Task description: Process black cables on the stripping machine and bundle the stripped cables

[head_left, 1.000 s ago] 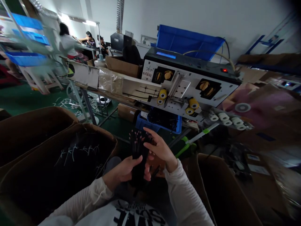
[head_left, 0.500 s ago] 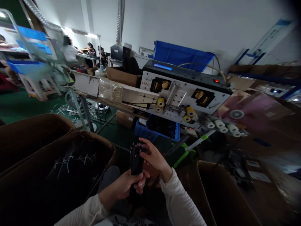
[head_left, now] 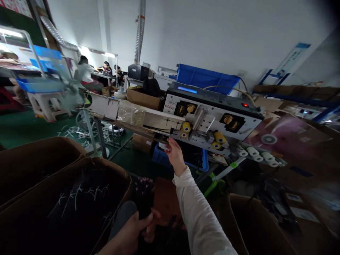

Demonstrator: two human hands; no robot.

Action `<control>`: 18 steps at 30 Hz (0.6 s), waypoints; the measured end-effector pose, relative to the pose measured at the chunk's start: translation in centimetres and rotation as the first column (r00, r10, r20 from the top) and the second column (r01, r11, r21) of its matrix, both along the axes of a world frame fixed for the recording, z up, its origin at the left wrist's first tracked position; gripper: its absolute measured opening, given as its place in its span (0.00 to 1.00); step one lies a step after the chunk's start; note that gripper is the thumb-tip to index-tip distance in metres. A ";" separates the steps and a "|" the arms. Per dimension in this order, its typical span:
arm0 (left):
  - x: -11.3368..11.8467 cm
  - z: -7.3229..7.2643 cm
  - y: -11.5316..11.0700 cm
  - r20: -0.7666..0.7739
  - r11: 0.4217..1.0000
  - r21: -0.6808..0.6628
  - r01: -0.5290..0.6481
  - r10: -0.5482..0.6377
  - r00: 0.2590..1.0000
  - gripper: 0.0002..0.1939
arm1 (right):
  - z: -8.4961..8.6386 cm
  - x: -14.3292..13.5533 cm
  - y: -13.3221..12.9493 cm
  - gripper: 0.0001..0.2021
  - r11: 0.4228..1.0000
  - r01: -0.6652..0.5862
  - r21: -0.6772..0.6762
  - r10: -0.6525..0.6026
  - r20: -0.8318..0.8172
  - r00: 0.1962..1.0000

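Left hand (head_left: 139, 230): we record fingers curled closed round a bundle of black cables (head_left: 143, 202), gripped low; pinkish tips fan out at 12 o'clock from the hand.

Right hand (head_left: 175, 156): reached forward, fingers partly bent; we cannot tell whether it grips anything. A black cable end (head_left: 172, 131) sits just beside its fingertips, at 12 o'clock.

Machine (head_left: 239, 122): at 2 o'clock from the right hand, red light lit, yellow rollers (head_left: 186, 126) at 1 o'clock.

Blue tub (head_left: 160, 159): below the machine; we see its wall at 9 o'clock from the right hand.

Carton (head_left: 124, 177), white ties (head_left: 75, 193) inside: 10 o'clock from the left hand.

Second carton (head_left: 231, 212): 3 o'clock from the left hand.
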State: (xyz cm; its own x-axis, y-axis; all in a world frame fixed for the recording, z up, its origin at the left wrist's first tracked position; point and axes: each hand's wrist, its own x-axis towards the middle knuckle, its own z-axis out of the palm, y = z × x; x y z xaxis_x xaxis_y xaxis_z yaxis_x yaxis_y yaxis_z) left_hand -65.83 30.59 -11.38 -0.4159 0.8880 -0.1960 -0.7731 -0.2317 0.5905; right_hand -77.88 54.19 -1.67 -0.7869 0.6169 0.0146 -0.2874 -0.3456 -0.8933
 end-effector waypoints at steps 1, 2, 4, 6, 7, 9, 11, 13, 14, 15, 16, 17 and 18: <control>0.0 -0.1 -0.3 -0.005 1.000 -0.012 -0.010 0.010 1.000 0.15 | 0.2 -0.6 0.0 0.18 1.000 0.020 -0.019 -0.020 -0.016 1.000; 0.0 -0.1 -0.5 -0.010 1.000 -0.022 -0.016 0.016 1.000 0.16 | 0.4 -1.1 -0.1 0.18 0.999 0.033 -0.039 -0.034 -0.031 0.999; -0.1 -0.2 -0.9 -0.016 0.999 -0.029 -0.025 0.025 1.000 0.16 | 0.8 -2.0 -0.1 0.15 0.996 0.053 -0.072 -0.057 -0.053 0.997; -0.2 -0.2 -1.1 -0.017 0.999 -0.025 -0.033 0.032 0.999 0.16 | 1.2 -2.7 -0.2 0.13 0.991 0.087 -0.099 -0.093 -0.051 0.994; -0.2 -0.2 -1.2 -0.019 0.999 -0.023 -0.035 0.035 0.999 0.16 | 1.4 -3.0 -0.3 0.11 0.988 0.107 -0.110 -0.113 -0.045 0.993; -0.4 -0.2 -1.3 -0.027 0.999 -0.016 -0.030 0.030 0.999 0.17 | 1.7 -3.5 -0.3 0.09 0.981 0.141 -0.131 -0.146 -0.032 0.989; -0.5 -0.2 -1.4 -0.037 1.000 -0.008 -0.011 0.011 0.999 0.17 | 1.9 -4.0 -0.3 0.09 0.976 0.160 -0.148 -0.166 -0.024 0.986; -0.6 -0.3 -1.6 -0.043 1.000 -0.016 -0.002 0.001 0.999 0.17 | 2.0 -4.4 -0.3 0.09 0.972 0.174 -0.157 -0.180 -0.023 0.983; -0.7 -0.3 -1.6 -0.047 1.000 -0.022 -0.001 0.000 0.999 0.17 | 1.9 -4.6 -0.3 0.09 0.970 0.184 -0.158 -0.190 -0.024 0.981; -0.7 -0.3 -1.7 -0.054 1.000 -0.030 -0.006 0.004 0.999 0.17 | 1.9 -4.8 -0.3 0.10 0.968 0.197 -0.156 -0.203 -0.025 0.979; -0.8 -0.3 -1.8 -0.063 0.999 -0.037 -0.013 0.011 0.998 0.17 | 1.8 -5.0 -0.2 0.10 0.965 0.213 -0.152 -0.219 -0.025 0.975; -0.8 -0.3 -1.8 -0.074 0.999 -0.043 -0.022 0.019 0.997 0.17 | 1.8 -5.2 -0.2 0.10 0.962 0.231 -0.144 -0.237 -0.022 0.971; -0.8 -0.2 -1.9 -0.085 0.999 -0.045 -0.030 0.026 0.996 0.17 | 1.7 -5.4 -0.2 0.10 0.960 0.250 -0.128 -0.254 -0.016 0.967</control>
State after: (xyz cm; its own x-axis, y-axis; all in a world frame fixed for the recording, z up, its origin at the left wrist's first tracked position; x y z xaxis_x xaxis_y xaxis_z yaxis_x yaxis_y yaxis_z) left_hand -66.63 28.74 -11.62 -0.4569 0.8668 -0.1998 -0.7134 -0.2230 0.6643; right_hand -83.25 54.00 0.03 -0.6057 0.7940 -0.0524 -0.4069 -0.3657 -0.8371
